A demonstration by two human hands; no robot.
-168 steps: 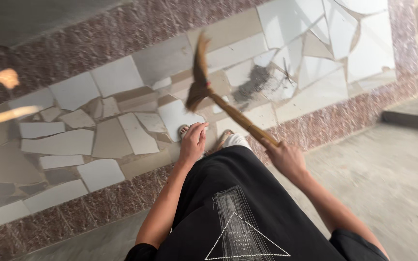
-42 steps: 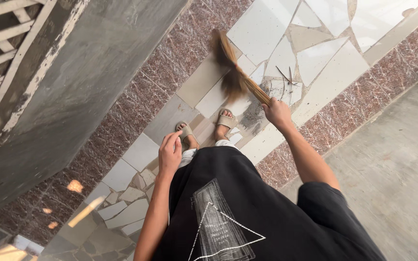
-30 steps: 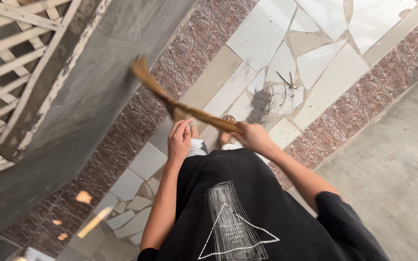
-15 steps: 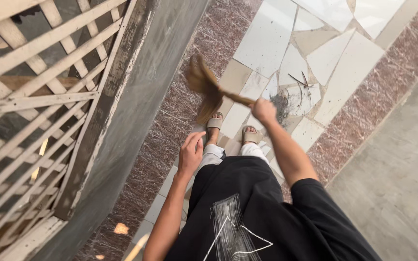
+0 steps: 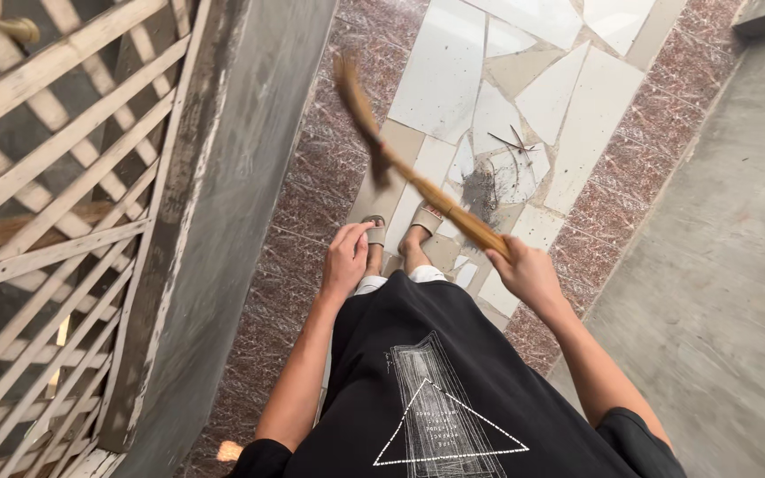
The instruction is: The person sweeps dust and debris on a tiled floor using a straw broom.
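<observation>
My right hand (image 5: 527, 273) grips the handle end of a short straw broom (image 5: 418, 184). The broom slants up and to the left, and its blurred brush end hangs over the brown speckled floor strip. My left hand (image 5: 345, 260) rests against my thigh, fingers loosely apart, holding nothing. A small pile of dust and thin twigs (image 5: 498, 177) lies on the white tile pieces just beyond my sandalled feet (image 5: 400, 237).
A grey concrete wall (image 5: 232, 212) with a wooden lattice gate (image 5: 37, 230) stands close on the left. The floor is broken white and beige tile (image 5: 453, 80) bordered by reddish speckled stone. A rough concrete surface (image 5: 719, 265) lies to the right.
The view has swung from the tiled floor towards the wall and lattice on the left. The broom has swept across from right to left, its brush end now over the speckled strip.
</observation>
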